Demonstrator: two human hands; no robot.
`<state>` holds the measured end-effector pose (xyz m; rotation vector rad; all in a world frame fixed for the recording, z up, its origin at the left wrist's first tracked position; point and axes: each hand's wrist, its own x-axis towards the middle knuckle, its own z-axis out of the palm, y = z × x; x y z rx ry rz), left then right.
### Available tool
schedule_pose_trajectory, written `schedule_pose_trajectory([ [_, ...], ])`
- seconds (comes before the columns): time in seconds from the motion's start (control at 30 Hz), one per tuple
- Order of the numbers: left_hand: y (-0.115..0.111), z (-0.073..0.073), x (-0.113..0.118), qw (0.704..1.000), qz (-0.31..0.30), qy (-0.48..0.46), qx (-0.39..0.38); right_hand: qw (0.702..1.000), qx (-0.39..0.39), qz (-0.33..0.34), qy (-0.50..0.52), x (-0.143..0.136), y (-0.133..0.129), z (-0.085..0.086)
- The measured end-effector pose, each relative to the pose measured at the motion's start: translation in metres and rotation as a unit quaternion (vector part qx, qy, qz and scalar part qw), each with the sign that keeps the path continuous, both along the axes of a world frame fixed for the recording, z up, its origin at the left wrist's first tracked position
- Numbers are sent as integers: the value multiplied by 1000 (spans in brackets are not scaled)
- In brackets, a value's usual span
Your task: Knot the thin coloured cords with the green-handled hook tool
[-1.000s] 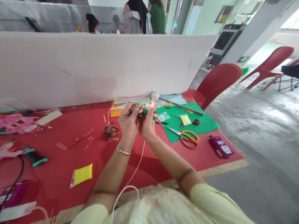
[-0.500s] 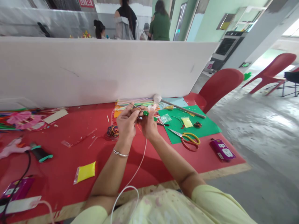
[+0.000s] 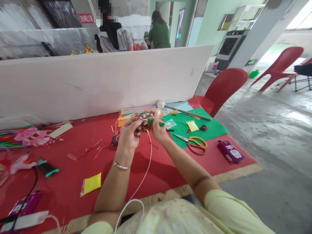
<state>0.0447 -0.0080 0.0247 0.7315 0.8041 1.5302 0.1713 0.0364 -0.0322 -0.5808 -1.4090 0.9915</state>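
Red table, green tool in right hand

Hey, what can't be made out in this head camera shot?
In the head view:
Small dark part: mostly covered by left hand and right hand.
Green-handled tool: tip too small to place.
Wire bundle: partly hidden by the left hand.
Dark chair: cut off by right edge.
Red sign: lettering blurred.

Place: craft workshop, apparently | red worktable, scissors, green-handled tool | bare grey floor
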Motion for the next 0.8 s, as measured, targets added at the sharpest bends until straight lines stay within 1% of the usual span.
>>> schedule_pose_trajectory([
  [0.07, -4, 2, -1, 1000, -25, -2, -5, 995, 66, -38, -58, 9, -2, 5],
  [0.1, -6, 2, -1, 999, -34, -3, -7, 992, 92, -45, -72, 12, -4, 7],
  [0.17, -8, 3, -1, 999, -38, -5, -15, 989, 117, -47, -83, 17, -7, 11],
  [0.33, -11, 4, -2, 999, -35, -1, -41, 982, 148, -56, -108, 25, -13, 15],
  [0.43, -13, 4, -1, 998, -40, -1, -39, 980, 166, -54, -99, 28, -14, 13],
  [0.53, -15, 5, -1, 998, -41, -4, -40, 976, 182, -72, -96, 30, -13, 10],
  [0.7, -16, 4, -7, 998, -44, 7, -51, 969, 192, -74, -139, 38, -7, 6],
  [0.8, -16, 2, -11, 998, -40, 10, -51, 957, 222, -83, -168, 44, -2, 4],
])
